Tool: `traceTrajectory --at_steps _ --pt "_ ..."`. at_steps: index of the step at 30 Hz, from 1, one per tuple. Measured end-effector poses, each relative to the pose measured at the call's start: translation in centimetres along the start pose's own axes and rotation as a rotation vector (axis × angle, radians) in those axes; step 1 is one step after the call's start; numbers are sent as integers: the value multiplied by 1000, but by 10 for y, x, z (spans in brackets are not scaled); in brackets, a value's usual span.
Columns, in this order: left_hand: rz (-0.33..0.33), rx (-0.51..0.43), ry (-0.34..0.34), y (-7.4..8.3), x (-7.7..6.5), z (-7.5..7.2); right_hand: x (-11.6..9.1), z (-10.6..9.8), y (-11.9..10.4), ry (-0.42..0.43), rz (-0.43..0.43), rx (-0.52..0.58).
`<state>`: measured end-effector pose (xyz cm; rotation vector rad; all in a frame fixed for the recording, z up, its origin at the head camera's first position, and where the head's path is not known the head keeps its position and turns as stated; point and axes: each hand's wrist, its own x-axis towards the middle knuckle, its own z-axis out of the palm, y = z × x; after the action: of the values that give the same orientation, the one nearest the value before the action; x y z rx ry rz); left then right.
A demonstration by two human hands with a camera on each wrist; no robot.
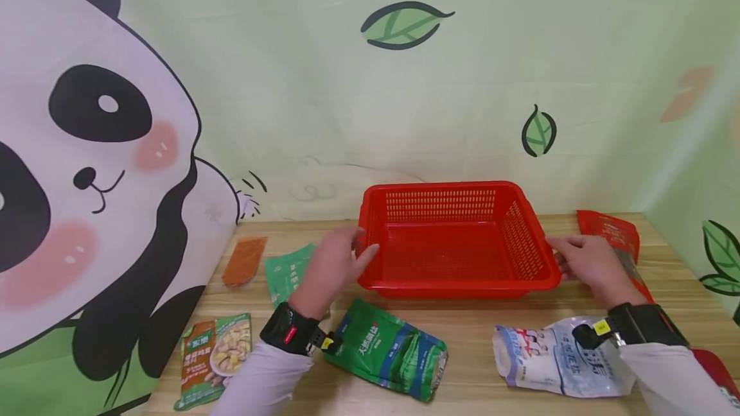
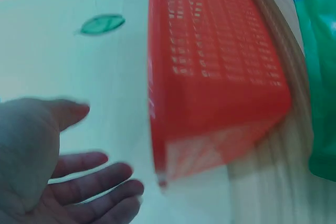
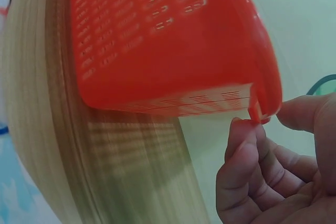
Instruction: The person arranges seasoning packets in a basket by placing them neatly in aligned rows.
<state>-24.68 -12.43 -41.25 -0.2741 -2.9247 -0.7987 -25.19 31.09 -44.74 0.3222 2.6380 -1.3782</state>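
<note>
A red plastic basket (image 1: 457, 286) with slotted sides stands on the wooden table near the back wall, with nothing in it. At its left end is my left hand (image 1: 337, 267), thumb and fingers spread apart. The left wrist view shows a gap between those fingers (image 2: 97, 179) and the basket's rim. My right hand (image 1: 595, 266) is at the other end and pinches the rim at a corner. There the thumb (image 3: 299, 113) lies on one side of the rim and a curled finger on the other.
In front of the basket lie a green pouch (image 1: 384, 348) and a white-and-blue pouch (image 1: 563, 358). To the left are a teal packet (image 1: 284, 269), an orange packet (image 1: 244, 262) and a brown-and-green food packet (image 1: 211, 358). A red packet (image 1: 609, 228) lies behind my right hand.
</note>
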Motion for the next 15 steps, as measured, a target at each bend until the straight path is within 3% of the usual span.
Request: traceTrajectory --at_steps 5,8,12,15 --pt "171 62 -198 26 -12 2 0 -5 -1 13 -18 -21" --pt "279 178 -294 34 -16 11 -1 -8 -3 24 -25 -35" --pt "428 408 -271 41 -19 26 -1 -11 -5 46 -23 -47" --pt "476 505 -223 45 -20 34 0 -14 -6 65 -28 -56"
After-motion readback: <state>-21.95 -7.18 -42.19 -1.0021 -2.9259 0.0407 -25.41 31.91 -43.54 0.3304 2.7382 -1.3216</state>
